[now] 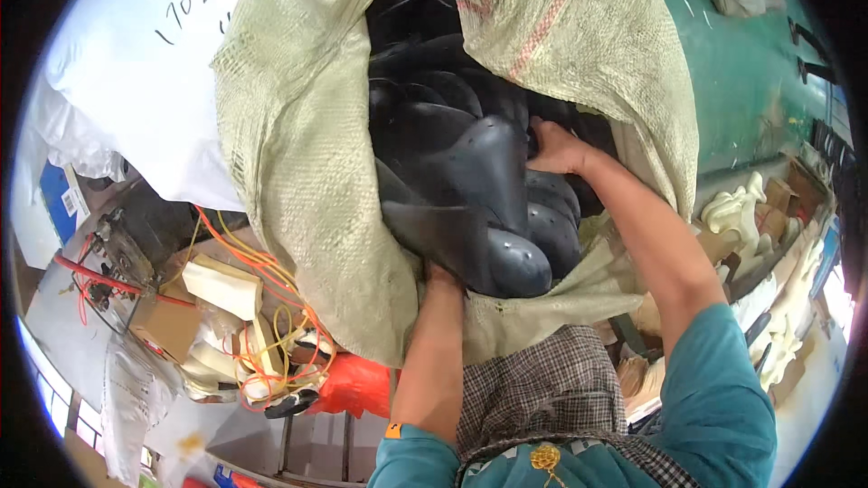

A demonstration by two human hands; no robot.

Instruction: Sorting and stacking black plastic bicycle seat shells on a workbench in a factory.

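A big woven pale-green sack (298,181) lies open in front of me, full of black moulded plastic shells (470,172). My left hand (441,276) reaches in under the lowest shells, its fingers hidden beneath them. My right hand (553,148) grips the far edge of the top black shell inside the sack's mouth. Both forearms come up from the lower edge, in teal sleeves.
A white sack (145,63) lies at the upper left. Below it are cardboard pieces (221,285), tangled orange and yellow wires (271,307) and an orange bag (357,386). A green surface (750,81) and cream foam shapes (741,212) sit to the right.
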